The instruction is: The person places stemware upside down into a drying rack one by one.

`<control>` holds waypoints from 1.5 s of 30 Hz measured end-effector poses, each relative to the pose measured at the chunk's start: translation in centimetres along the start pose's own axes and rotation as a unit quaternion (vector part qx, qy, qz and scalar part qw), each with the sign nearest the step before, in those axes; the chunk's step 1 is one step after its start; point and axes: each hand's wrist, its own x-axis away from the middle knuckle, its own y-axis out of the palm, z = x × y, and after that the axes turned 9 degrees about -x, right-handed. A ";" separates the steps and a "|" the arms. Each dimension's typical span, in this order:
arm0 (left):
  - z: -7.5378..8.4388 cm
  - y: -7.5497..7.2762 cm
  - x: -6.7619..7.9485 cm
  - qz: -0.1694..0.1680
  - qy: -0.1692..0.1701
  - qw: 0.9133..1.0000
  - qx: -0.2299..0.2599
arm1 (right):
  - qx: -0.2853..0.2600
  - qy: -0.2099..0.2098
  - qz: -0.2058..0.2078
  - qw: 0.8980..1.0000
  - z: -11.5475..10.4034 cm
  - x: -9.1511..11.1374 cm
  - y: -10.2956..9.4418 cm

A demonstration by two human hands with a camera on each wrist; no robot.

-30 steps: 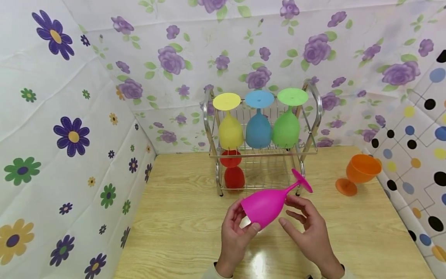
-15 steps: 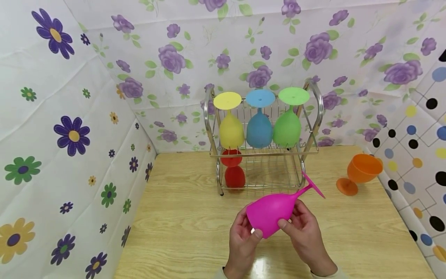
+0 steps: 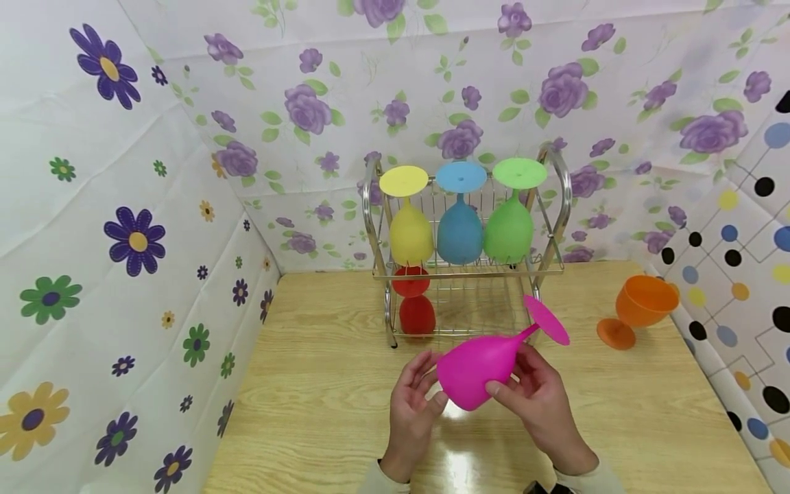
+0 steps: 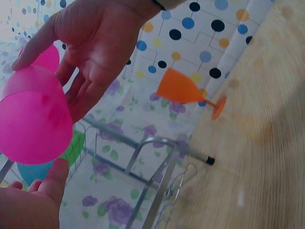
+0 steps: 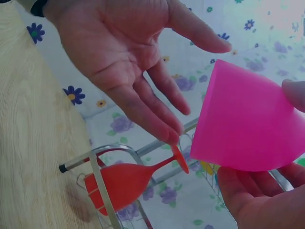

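A pink plastic wine goblet (image 3: 475,370) is held in the air in front of the rack, tilted with its foot up to the right and its mouth towards the lower left. My right hand (image 3: 540,401) grips the bowl near the stem, thumb on the near side and fingers behind. Beside the rim is my left hand (image 3: 415,412), its fingers spread. The right wrist view shows a gap between the left hand (image 5: 124,62) and the goblet (image 5: 248,119). From the left wrist view, the right hand (image 4: 100,43) is round the far part of the bowl.
A two-tier metal rack (image 3: 469,276) carries upside-down yellow (image 3: 411,233), blue (image 3: 459,233) and green goblets (image 3: 509,230) on top, and a red goblet (image 3: 417,315) below. An orange goblet (image 3: 644,302) stands upright at the right of the wooden table (image 3: 308,384).
The right hand has closed round the pink goblet's bowl, and the left hand has let go of the rim and drawn off to the left. The goblet has shifted slightly right.
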 end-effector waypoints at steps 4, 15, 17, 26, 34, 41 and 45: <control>-0.1 -1.2 -0.6 0.020 -0.010 0.999 -0.041 | 0.047 0.006 -0.004 0.999 0.3 -0.6 -0.5; -1.2 -4.9 -3.1 0.131 -0.024 0.967 -0.217 | 0.209 -0.001 0.021 0.978 1.6 -2.6 -1.7; -1.5 -5.6 -3.7 0.144 -0.016 0.959 -0.243 | 0.224 -0.004 0.019 0.974 2.1 -3.0 -1.9; -3.1 -8.1 -6.0 0.187 -0.001 0.940 -0.285 | 0.280 -0.009 0.005 0.960 3.9 -4.4 -2.5; -4.4 -9.0 -7.5 0.212 -0.007 0.928 -0.307 | 0.299 -0.015 -0.009 0.954 5.8 -5.9 -3.3; -5.2 -9.3 -8.7 0.233 -0.025 0.921 -0.312 | 0.323 -0.011 -0.010 0.946 7.4 -7.1 -3.9; -5.8 -9.8 -9.4 0.235 -0.021 0.919 -0.315 | 0.338 -0.009 -0.012 0.941 7.7 -7.8 -3.9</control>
